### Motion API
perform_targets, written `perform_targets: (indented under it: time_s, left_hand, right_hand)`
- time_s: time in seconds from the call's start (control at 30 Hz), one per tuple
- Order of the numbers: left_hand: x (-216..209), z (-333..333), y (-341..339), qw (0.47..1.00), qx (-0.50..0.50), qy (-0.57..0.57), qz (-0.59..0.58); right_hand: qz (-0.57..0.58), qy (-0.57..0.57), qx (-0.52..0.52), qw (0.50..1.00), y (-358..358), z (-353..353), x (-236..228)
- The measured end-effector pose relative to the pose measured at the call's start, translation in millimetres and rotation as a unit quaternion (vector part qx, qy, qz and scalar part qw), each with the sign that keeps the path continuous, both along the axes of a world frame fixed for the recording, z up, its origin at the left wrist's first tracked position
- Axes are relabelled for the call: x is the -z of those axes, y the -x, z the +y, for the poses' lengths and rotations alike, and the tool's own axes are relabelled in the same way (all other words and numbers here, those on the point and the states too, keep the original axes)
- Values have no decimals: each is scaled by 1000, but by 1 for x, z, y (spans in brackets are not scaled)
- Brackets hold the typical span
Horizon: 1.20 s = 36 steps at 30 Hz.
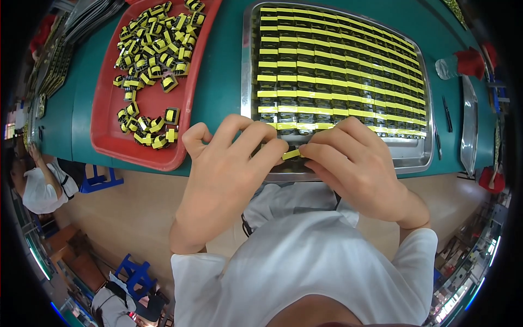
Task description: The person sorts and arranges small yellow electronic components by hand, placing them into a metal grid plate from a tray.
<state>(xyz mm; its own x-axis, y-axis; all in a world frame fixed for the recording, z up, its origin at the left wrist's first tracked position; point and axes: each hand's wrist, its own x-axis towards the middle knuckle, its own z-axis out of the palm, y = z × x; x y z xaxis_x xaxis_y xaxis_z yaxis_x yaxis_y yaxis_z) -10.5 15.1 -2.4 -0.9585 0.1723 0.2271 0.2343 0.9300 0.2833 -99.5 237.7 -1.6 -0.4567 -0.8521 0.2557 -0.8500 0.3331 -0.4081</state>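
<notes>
Nearest to us, the left hand and the right hand meet above the near edge of the metal tray. Both have the fingers bent inward, and between their fingertips they grasp one small yellow-and-black part; its underside is hidden from us. We judge this part to be light and stiff, with the yellow band perhaps smooth and a little slippery. Its darker portion may be more fragile, so we think it is better to take it by the two ends of the band, with soft pressure.

The tray's near edge lies about at the near edge of the desk, so we see little support on our side. Just beyond the fingertips begin the rows of similar parts, standing closely together up to the far edge of the tray; here a low movement could knock them. A bare strip shows along the tray's near right corner.

To the left, the red bin carries loose parts, piled mostly toward its far edge. Between its right wall and the tray's left rim, a green strip of desk gives some room for passing.
</notes>
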Motion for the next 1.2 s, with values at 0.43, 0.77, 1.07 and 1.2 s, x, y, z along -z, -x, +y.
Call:
perform_targets:
  time_s: [0.43,0.77,1.07,1.2]
  left_hand:
    - [-3,3,0,998,-40,-51,-7]
    - [1,2,-1,999,-19,-35,-11]
    - [6,1,-1,998,-13,-54,-8]
    - [7,-2,0,997,-14,-70,-3]
  right_hand:
    - [-18,16,30,999,-1,-2,-4]
    - [-15,2,42,999,0,1,-3]
    - [-9,0,44,999,1,2,-1]
    - [6,9,37,999,1,1,2]
